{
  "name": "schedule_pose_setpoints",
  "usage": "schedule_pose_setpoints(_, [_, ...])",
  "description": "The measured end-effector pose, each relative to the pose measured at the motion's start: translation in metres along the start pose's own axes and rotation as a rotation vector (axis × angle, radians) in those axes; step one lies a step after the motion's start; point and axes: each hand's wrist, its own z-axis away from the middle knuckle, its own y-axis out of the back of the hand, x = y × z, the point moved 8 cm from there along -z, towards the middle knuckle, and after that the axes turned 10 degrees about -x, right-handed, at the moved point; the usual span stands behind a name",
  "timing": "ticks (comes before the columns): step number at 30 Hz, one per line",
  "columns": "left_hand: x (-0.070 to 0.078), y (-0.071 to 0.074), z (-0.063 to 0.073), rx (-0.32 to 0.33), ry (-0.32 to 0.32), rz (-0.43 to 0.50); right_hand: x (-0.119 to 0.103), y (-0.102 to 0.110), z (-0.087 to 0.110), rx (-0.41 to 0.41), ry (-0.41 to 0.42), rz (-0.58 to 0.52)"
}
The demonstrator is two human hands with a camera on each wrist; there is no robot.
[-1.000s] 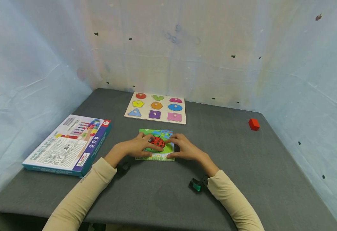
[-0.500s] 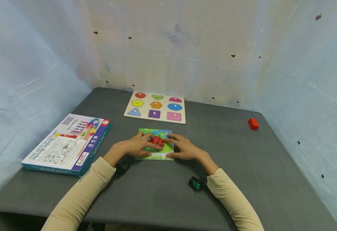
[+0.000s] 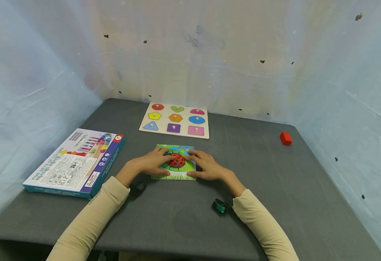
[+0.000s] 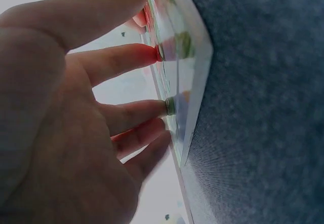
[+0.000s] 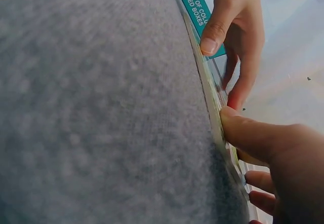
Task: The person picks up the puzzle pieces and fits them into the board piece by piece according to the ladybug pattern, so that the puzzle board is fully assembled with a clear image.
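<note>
A square ladybug puzzle [image 3: 187,167] lies flat on the grey table, its red spotted ladybug in the middle of a green and blue picture. My left hand [image 3: 152,161] touches its left part with spread fingers, one fingertip on the ladybug's left side. In the left wrist view, the fingertips [image 4: 150,54] rest on the puzzle's face [image 4: 185,77]. On the right side, my right hand [image 3: 209,167] has its fingers spread on the picture and its thumb near the lower right corner. The right wrist view shows the right thumb [image 5: 248,132] at the near edge.
A shape puzzle board [image 3: 186,133] with knobbed coloured pieces lies behind the ladybug puzzle. To the left is a flat boxed toy [image 3: 76,163] with a teal edge. A red block [image 3: 286,139] sits at the far right. Pale sheeting [image 3: 190,54] rises behind the table [image 3: 190,221].
My left hand's fingers have drawn back a little to the left and upward, uncovering more of the ladybug. My right hand stays almost where it was, and so does the puzzle.
</note>
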Motion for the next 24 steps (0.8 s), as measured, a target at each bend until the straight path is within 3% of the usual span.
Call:
schedule_pose_setpoints(9, [-0.0026, -0.0019, -0.0018, 0.004, -0.009, 0.029, -0.0029, -0.002, 0.0011, -0.034, -0.007, 0.055])
schedule_pose_setpoints(17, [-0.0065, -0.003, -0.0012, 0.003, 0.013, 0.075, -0.0049, -0.0054, 0.0038, 0.001, 0.045, 0.056])
schedule_pose_setpoints(24, [-0.0044, -0.0008, -0.0001, 0.016, -0.009, 0.099, -0.0071, -0.0063, 0.0072, 0.047, 0.085, 0.062])
